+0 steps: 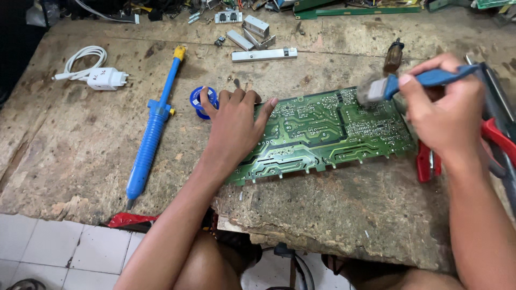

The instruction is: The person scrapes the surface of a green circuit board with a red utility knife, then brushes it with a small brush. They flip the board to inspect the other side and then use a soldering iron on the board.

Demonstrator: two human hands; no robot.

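Left hand [234, 126] lies flat with fingers spread, pinning the green circuit board [322, 134] on the tabletop [80, 134]. Right hand [449, 115] fingers pinch a blue-handled brush [414, 81], bristles on the board's top edge.

Worn, stained wooden worktop [80, 139] with a chipped front edge. Lying directly on it: green circuit board [322, 134] at centre; blue desoldering pump [153, 123] left of centre, set diagonally; white charger with coiled cable [99, 75] at upper left; blue solder spool [201, 101] just beside the board's left end; metal brackets [258, 40] at upper centre; red-handled pliers [430, 161] at right.
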